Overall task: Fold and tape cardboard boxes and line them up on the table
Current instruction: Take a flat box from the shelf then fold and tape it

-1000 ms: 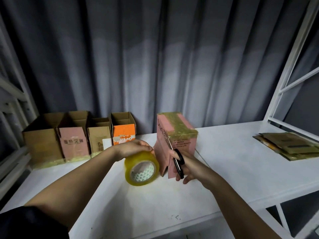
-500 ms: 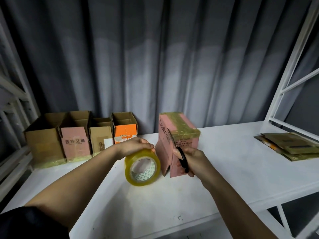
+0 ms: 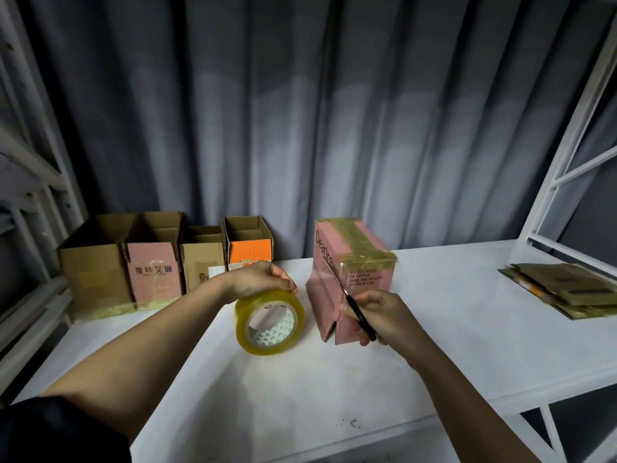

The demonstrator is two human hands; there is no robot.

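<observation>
A: Where is the box I'm working on?

B: The pink box [image 3: 354, 279] is standing on the worktop [image 3: 450, 329] at about 12 o'clock from my hands, taped end up, with yellowish tape already crossing its top. I judge I'm finishing that seam.

A: And what is each grip doing?

B: My right hand [image 3: 374, 315] is curling round the scissors [image 3: 354, 305], blade pointing up to 11 o'clock against the box's near corner, probably where the tape needs cutting. My left hand [image 3: 257, 279] is wrapping over the top of the tape roll [image 3: 269, 322], holding it on edge on the worktop at 9 o'clock from the box, likely to keep the strip taut. I can't see the strip itself clearly.

A: Count things for me.

B: One pink box in hand, one roll, one pair of scissors. Four open boxes [image 3: 160, 259] are lining up side by side at 10 o'clock along the curtain [image 3: 300, 111], presumably the finished row. One stack of flat cardboard [image 3: 567, 290] is lying at 3 o'clock, well apart; I can't count its sheets.
</observation>
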